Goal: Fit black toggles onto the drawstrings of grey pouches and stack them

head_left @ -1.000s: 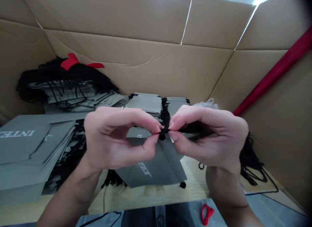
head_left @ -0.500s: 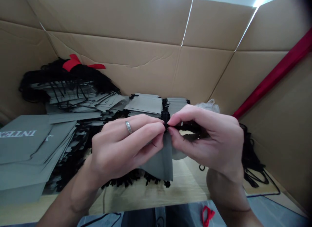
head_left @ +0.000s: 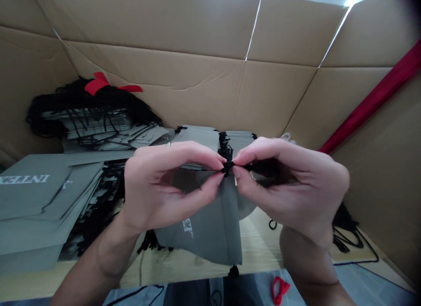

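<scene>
A grey drawstring pouch (head_left: 210,227) with white lettering hangs below my fingers, above the table. At its upper corner is a small bunched knot of black cord (head_left: 228,166). My left hand (head_left: 154,187) pinches the cord from the left between thumb and fingertips. From the other side, my right hand (head_left: 296,192) pinches it too, thumb against forefinger, with more black cord running into its palm. The fingertips of both hands nearly meet at the knot. A black cord end (head_left: 233,271) pokes out at the pouch's lower corner.
Flat grey pouches (head_left: 29,201) with black cords pile up at left. Behind them lies a black cord bundle with a red ribbon (head_left: 98,84). More pouch stacks (head_left: 197,136) stand at the cardboard wall (head_left: 158,91). Black cords (head_left: 350,236) lie right, near a small black ring (head_left: 272,225).
My left hand has rolled so its thumb shows, and its fingers have spread into a wider pinch. My right hand has shifted slightly right. More of the pouch and its lettering is visible, hanging lower.
</scene>
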Tool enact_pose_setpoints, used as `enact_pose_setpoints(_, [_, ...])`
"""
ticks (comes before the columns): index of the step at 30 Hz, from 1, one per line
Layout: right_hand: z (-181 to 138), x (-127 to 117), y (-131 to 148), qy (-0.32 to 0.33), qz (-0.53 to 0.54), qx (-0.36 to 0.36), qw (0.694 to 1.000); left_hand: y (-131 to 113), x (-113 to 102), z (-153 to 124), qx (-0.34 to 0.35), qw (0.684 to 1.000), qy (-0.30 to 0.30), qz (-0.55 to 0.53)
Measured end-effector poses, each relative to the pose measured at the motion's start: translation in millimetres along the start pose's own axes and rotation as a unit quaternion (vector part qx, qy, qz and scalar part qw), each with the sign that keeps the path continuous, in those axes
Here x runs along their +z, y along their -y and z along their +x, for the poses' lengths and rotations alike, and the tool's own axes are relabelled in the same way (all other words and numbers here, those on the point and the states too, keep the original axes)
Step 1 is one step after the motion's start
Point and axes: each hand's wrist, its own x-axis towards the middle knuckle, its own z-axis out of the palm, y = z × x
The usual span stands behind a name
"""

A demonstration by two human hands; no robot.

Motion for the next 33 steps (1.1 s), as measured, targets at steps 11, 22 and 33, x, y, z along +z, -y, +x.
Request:
enact_pose_setpoints(11, [0, 1, -2, -0.007, -0.010, 0.000, 1.000, -5, 3, -6, -0.014, 0.997, -0.020, 0.079])
enact_pose_setpoints(22, [2, -1, -8, 0.000, -0.007, -0.010, 1.000, -2, 3, 3, -0.094, 0.992, 0.079, -0.024])
enact_pose_setpoints(33, [-3, 5, -7, -0.030, 0.006, 0.018, 0.999, -2, 2, 6, -0.043, 0.995, 0.087, -0.017])
